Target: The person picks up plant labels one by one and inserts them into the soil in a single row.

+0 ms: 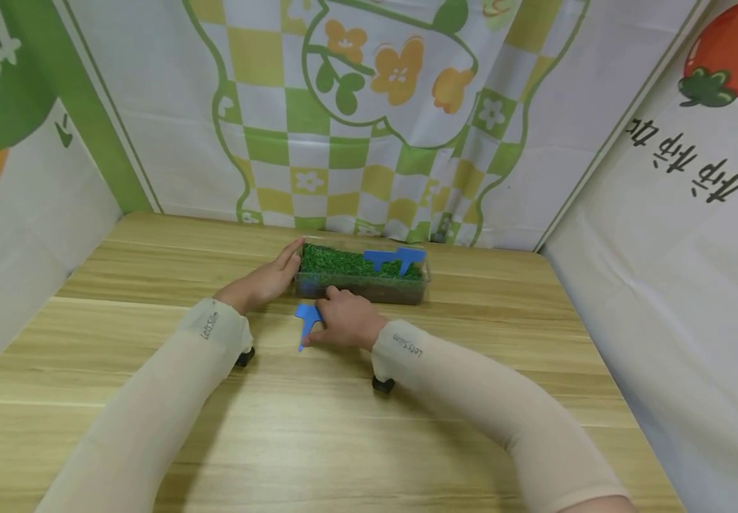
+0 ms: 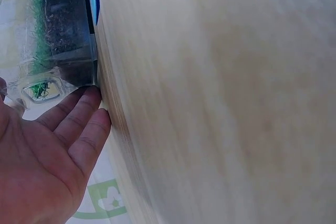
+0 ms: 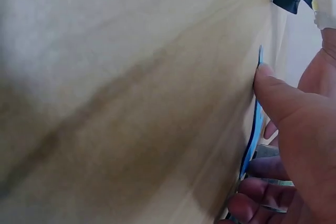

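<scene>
- The step in hand is judged to be the picking up of a flat blue plant label [image 1: 305, 322] from the table [image 1: 318, 427], just in front of a clear tray of green sprouts [image 1: 361, 275].
- The label is pinched by the right hand [image 1: 345, 320]: in the right wrist view the thumb [image 3: 273, 90] is pressed on its thin edge [image 3: 255, 129], with the other fingers curled beneath it.
- Whether the label has been fully lifted off the wood cannot be told; its pointed end appears to lie on or just above the table.
- The left hand [image 1: 265, 281] is laid with straight fingers against the left end of the tray; nothing is gripped by it, and the tray seems only to be steadied.
- In the left wrist view those fingers [image 2: 79, 124] are seen touching the tray's lower corner [image 2: 68, 72], dark soil showing through the clear wall.
- The next move is judged to call for the label to be raised, turned point-down and pushed into the soil while the tray is held firm.
- The label is seen as a thin, stiff, bright blue piece with a broad head and a narrow tapering stake.
- Two like blue labels [image 1: 395, 258] are already stood upright in the greenery near the tray's right end.
</scene>
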`<state>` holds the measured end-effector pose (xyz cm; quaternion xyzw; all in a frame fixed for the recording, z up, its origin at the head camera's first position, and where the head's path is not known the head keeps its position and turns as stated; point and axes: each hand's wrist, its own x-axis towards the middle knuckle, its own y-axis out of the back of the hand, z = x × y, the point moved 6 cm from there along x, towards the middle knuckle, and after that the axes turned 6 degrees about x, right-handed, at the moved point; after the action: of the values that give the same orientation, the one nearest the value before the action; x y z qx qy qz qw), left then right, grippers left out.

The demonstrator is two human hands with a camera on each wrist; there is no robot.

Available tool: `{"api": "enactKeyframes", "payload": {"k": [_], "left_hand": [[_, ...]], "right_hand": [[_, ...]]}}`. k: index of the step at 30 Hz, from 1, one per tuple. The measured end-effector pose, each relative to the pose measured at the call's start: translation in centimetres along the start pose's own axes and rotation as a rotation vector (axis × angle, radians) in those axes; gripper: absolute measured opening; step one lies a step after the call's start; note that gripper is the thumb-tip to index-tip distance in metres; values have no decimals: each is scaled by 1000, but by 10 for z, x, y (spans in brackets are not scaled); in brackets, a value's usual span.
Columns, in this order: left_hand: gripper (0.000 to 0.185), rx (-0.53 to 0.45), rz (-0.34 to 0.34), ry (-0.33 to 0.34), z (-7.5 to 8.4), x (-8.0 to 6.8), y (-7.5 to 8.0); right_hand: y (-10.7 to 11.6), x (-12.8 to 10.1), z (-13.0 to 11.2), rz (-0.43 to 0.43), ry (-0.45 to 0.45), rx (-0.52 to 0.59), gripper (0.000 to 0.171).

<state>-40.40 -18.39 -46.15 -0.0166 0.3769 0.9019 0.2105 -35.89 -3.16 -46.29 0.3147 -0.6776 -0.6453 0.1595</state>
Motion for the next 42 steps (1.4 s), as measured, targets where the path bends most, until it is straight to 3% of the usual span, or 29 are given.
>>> {"api": "enactKeyframes", "payload": {"k": [10, 21, 33, 42], "left_hand": [[60, -14, -7, 6, 0, 0, 0], [59, -20, -11, -4, 3, -1, 0], [58, -1, 0, -17, 3, 0, 1], [60, -3, -1, -18, 1, 1, 0]], "right_hand": [[1, 1, -1, -32, -55, 30, 75], [2, 3, -5, -2, -58, -58, 90], [1, -1, 13, -136, -142, 95, 88], [4, -10, 18, -98, -138, 178, 86]]}}
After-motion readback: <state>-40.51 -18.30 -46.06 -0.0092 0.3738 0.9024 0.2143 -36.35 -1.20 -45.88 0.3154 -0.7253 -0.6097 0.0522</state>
